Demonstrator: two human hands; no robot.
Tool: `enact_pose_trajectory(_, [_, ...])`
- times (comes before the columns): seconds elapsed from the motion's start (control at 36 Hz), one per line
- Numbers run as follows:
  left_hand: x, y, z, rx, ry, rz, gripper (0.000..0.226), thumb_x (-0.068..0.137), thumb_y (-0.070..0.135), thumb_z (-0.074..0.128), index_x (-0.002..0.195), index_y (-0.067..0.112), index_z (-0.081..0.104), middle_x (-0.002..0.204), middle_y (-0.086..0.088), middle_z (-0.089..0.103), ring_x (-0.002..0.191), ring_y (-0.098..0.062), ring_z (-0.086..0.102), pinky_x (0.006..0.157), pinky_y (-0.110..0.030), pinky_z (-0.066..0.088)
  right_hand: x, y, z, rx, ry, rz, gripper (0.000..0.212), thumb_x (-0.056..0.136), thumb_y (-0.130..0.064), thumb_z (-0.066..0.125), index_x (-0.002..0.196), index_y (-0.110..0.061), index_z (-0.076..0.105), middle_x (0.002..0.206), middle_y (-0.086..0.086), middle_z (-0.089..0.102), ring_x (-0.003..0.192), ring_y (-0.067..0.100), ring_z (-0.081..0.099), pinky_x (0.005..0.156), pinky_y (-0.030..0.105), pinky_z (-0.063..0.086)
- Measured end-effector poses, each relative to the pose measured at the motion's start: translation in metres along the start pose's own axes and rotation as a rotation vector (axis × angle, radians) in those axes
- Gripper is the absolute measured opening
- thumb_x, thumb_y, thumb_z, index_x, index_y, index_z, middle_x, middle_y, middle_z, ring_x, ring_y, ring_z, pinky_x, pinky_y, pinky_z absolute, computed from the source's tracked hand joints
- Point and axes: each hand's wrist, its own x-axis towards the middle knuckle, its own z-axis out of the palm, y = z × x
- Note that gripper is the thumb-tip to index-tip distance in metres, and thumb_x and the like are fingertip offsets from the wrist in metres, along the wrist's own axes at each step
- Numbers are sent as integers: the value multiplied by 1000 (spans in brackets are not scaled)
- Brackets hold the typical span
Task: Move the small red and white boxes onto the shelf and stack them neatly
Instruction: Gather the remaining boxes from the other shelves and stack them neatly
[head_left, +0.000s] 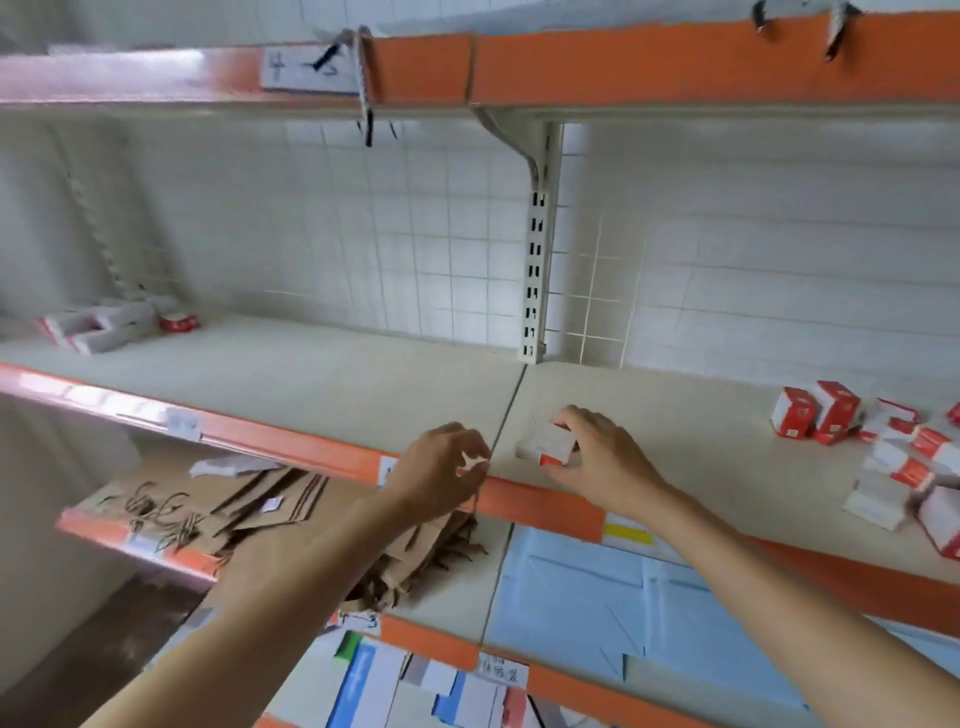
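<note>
At far left, a small cluster of red and white boxes (111, 325) lay at the back of the middle shelf (332, 379), blurred. Below it, on the lower shelf, flat brown paper bags (270, 506) were piled w/ their handles showing. Left hand (441, 467) hovered over the shelf's orange front edge, fingers curled in; a small white and red scrap showed betw. the fingertips, too blurred to say what it was. Just right of the shelf seam, right hand (597, 457) gripped 1 red and white box (548, 444), fingers over the top and thumb at the near side, box resting on the shelf surface. Pale blue sheets (613, 597) lay on the shelf underneath. At far right, a loose heap of boxes (883, 452) sat on the same shelf, some upright, others tipped over.
</note>
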Motion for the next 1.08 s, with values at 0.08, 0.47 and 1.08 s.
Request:
enact_pose_trajectory(0.08, [-16, -35, -26, 35, 6, -18, 11, 84, 17, 63, 94, 15, 68, 88, 1, 60, 70, -9, 55, 67, -20, 42, 19, -35, 16, 17, -9, -43, 41, 82, -28, 64, 117, -14, 49, 116, 4, 56, 106, 23, 49, 84, 34, 39])
enact_pose_trajectory(0.47, [-142, -222, -181, 260, 117, -268, 14, 88, 25, 58, 98, 18, 66, 98, 3, 63, 77, -9, 55, 69, -25, 46, 121, -258, 142, 39, -160, -318, 42, 83, -31, 63, 119, -17, 48, 120, 1, 54, 112, 20, 48, 87, 32, 37])
enact_pose_trajectory(1.08, [-143, -409, -268, 298, 176, -512, 18, 90, 26, 56, 103, 18, 66, 99, 4, 61, 83, -12, 59, 77, -31, 51, 305, -413, 272, 71, -171, -528, 42, 83, -39, 59, 116, -19, 45, 113, -1, 42, 104, 20, 49, 92, 33, 32])
